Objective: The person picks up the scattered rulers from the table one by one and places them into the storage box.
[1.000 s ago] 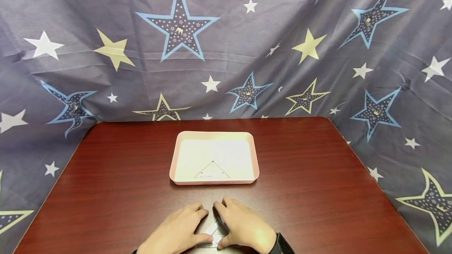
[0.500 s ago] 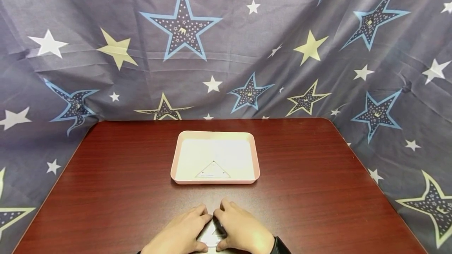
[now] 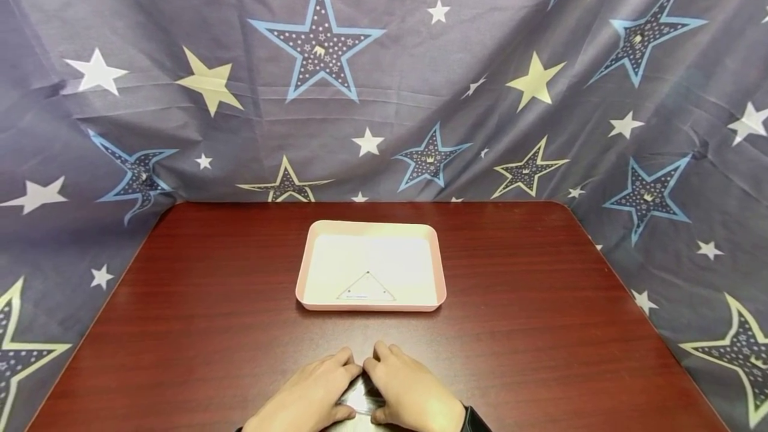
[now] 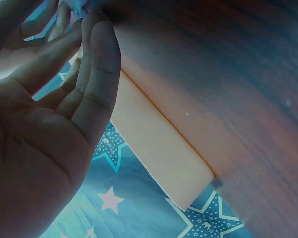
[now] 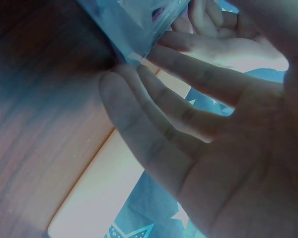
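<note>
A clear plastic bag (image 3: 361,397) lies between the hands at the near side of the table. My left hand (image 3: 309,389) grips its left side and my right hand (image 3: 414,389) its right side, with bent fingers and both thumbs close to it. In the right wrist view, the fingertips meet a lower corner of the clear bag (image 5: 131,29). Only a small piece of the bag (image 4: 78,7) shows in the left wrist view. What it contains is hard to make out. A transparent triangular set square (image 3: 367,289) lies in the pink tray (image 3: 371,307) beyond the hands.
The tray stands mid-table on the reddish-brown wooden table (image 3: 228,285). A grey cloth with stars (image 3: 396,79) hangs behind the table and along its sides. A dark band (image 3: 474,421) is on the right wrist.
The two hands have drawn slightly closer together at the fingertips, covering more of the bag. The head view has shifted a little, so the tray appears slightly farther right.
</note>
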A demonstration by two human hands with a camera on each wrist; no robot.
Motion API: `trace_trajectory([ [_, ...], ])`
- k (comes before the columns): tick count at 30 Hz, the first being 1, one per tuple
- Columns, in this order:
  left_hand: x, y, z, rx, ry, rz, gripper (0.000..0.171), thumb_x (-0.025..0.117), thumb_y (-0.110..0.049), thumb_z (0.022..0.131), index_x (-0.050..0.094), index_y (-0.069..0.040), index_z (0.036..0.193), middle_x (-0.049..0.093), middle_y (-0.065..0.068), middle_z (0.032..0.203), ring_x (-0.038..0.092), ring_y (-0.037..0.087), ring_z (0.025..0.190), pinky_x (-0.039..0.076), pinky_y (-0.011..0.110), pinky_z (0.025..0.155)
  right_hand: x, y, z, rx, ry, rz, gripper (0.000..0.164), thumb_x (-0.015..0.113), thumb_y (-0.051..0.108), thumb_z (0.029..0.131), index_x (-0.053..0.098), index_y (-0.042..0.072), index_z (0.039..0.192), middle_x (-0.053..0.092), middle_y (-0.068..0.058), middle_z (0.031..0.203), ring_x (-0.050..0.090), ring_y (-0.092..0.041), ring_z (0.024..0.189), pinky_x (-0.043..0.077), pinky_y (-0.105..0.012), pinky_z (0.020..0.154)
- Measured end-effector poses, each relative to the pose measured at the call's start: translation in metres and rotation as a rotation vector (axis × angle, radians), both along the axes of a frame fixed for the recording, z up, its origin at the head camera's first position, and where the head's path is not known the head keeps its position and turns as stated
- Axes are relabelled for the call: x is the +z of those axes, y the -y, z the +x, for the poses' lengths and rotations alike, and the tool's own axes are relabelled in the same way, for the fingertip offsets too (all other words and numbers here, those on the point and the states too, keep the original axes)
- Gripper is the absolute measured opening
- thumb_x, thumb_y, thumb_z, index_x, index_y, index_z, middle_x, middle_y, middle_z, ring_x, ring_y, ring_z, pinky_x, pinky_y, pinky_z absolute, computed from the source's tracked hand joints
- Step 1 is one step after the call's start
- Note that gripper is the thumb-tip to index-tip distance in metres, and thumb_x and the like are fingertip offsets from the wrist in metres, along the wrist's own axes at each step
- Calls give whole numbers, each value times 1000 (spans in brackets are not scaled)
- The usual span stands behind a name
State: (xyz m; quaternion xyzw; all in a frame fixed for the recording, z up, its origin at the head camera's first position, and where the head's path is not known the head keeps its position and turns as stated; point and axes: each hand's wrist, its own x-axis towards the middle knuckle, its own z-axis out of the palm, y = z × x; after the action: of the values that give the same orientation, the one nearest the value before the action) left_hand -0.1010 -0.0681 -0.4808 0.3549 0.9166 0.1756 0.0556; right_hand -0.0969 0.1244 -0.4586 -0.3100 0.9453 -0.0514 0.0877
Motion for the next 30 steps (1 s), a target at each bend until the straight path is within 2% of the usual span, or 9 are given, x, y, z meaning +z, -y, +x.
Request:
trace_trajectory([
  [10,2,2,-1,-15,39,24,34,84,-29,76,70,-14,103,52,-11,92,49,1,74,46,28,63,0,2,0,18,-44,-10,46,90,33,66,66,16,101,48,8,92,44,-4,78,45,-20,69],
  [20,3,3,0,-19,6,26,29,83,-28,77,70,-16,99,50,-12,88,44,-1,69,42,24,59,2,3,2,-1,-13,-25,42,90,32,68,67,16,99,48,9,91,43,-3,77,44,-20,64],
  [30,4,3,1,-22,-32,47,28,82,-27,76,68,-16,97,50,-14,82,42,-3,68,41,21,58,2,3,4,21,-41,-45,40,89,30,69,66,15,98,48,9,90,43,-3,77,44,-19,65],
])
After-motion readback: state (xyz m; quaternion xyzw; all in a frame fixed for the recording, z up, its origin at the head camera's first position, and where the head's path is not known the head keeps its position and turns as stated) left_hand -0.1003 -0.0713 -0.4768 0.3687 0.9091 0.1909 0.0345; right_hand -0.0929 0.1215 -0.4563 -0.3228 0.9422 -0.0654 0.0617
